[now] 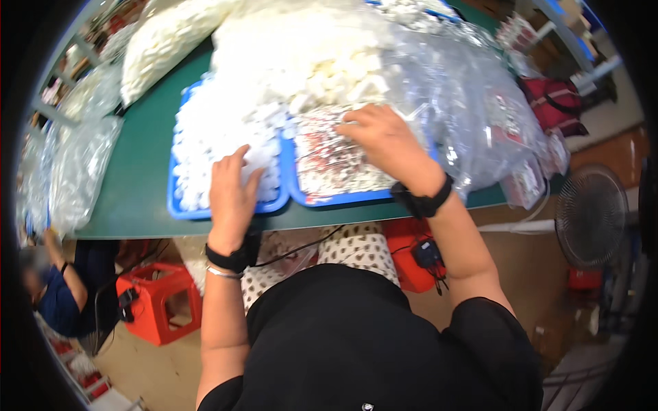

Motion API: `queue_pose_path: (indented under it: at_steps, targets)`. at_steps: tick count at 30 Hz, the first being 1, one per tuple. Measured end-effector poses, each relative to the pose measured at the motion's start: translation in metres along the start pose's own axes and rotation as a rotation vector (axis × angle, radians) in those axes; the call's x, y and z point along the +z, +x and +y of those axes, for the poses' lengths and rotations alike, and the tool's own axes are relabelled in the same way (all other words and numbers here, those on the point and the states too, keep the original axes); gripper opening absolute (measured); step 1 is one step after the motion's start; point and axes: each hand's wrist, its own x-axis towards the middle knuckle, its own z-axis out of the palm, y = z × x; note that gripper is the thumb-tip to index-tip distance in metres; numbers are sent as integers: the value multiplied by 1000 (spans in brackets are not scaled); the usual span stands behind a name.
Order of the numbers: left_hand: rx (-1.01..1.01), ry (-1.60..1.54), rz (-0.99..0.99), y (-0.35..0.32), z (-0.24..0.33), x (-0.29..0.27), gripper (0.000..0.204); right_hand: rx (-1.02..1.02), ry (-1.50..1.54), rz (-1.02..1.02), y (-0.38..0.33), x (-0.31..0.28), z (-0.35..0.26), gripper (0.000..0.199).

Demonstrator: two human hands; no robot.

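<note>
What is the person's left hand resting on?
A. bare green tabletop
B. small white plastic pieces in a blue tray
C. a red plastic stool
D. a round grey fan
B: the left hand lies flat on the small white plastic pieces heaped in the left blue tray.

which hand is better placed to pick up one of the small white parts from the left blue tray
Left. The left hand already rests on the white parts in the left blue tray; the right hand is over the other tray.
</note>
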Motion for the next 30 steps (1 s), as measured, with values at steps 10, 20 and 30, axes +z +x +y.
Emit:
queue_pose_path:
  at_steps: [10, 20, 30]
  targets:
    - [-4, 11, 53, 9, 5, 9, 21, 10, 136, 102, 1, 4, 9, 15]
    - [-175, -336, 123, 14, -21, 19, 19, 268, 274, 249, 2, -19, -15, 16]
    - [-573, -1210, 22, -1, 18, -6, 22, 198, 99, 227, 0, -6, -6, 12]
